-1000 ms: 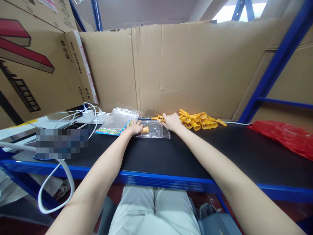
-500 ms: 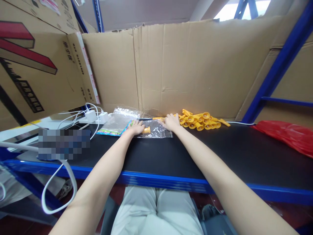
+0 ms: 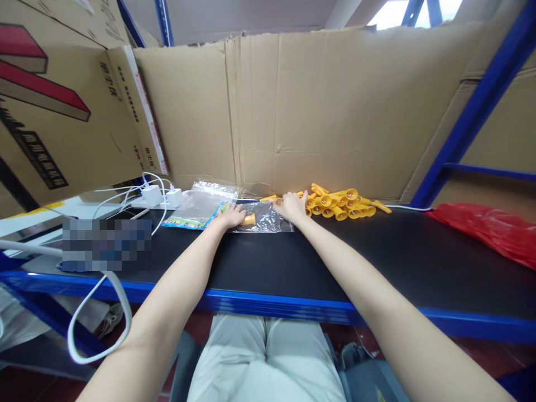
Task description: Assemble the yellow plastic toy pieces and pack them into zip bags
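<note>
On the black shelf top lies a clear plastic bag (image 3: 268, 220) with an orange toy piece (image 3: 249, 220) inside it. My left hand (image 3: 230, 215) rests flat on the bag's left end, fingers spread, next to that orange piece. My right hand (image 3: 292, 205) presses on the bag's right end, fingers stretched toward a pile of several orange plastic trumpets (image 3: 340, 203) against the cardboard. Under my left hand a stack of clear bags with colourful printed headers (image 3: 196, 209) spreads to the left.
A cardboard wall (image 3: 318, 111) closes the back of the shelf. White chargers and cables (image 3: 157, 196) lie at the left, a red plastic bag (image 3: 489, 230) at the right. The blue shelf edge (image 3: 268, 304) runs across in front of my lap.
My right hand has slid a little right along the bag toward the orange pile. My left hand has stayed on the bag's left end.
</note>
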Tool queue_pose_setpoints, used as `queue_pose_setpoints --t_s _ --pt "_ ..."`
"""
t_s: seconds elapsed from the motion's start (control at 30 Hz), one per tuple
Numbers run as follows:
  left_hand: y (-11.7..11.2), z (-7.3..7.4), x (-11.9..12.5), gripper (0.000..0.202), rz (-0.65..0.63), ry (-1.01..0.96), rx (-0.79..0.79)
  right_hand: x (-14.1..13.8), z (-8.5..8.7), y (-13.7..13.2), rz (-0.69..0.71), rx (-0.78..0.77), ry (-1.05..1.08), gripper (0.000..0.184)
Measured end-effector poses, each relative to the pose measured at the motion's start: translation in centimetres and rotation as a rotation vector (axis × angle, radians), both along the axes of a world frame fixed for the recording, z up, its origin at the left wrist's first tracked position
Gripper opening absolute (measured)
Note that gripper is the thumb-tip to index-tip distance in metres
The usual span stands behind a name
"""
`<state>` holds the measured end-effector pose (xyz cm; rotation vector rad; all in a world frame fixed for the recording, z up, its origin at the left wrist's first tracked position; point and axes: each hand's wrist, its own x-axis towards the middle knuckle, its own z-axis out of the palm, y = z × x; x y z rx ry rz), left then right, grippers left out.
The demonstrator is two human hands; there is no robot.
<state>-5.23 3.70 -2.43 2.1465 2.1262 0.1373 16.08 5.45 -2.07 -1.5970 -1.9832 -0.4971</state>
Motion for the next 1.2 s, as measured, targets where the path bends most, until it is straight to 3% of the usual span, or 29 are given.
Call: queue_pose_setpoints --t_s 0.23,0.37,0.57,0.73,0.87,1.07,1.2 --pt "0.2 -0.2 0.0 0.062 -0.021 0.016 -0.001 2.7 3.0 0.0 0.032 0.056 0.387 0.028" --pt "0.0 0.0 0.0 0.061 -0.023 0.006 -0.002 4.4 4.5 -0.9 0.138 0.116 0.683 0.026" --pt "0.2 -0.2 -0.1 0.061 -0.049 -0.005 0.011 6.4 6.2 -3.9 0.355 0.065 1.063 0.02" --pt "0.0 -0.2 -0.1 0.06 -0.057 -0.007 0.012 7.5 4.6 -5.5 0.343 0.041 1.051 0.021" --pt "-0.3 0.0 0.1 0.061 -0.059 0.001 0.009 7.5 3.1 -5.6 0.344 -0.082 0.996 0.025" --pt "-0.4 0.3 0.1 0.062 -0.063 0.021 -0.01 6.7 3.2 -6.6 0.462 -0.338 1.037 0.014" --pt "-0.5 0.5 0.2 0.061 -0.066 0.031 -0.02 6.3 3.5 -7.5 0.451 -0.443 1.056 0.011"
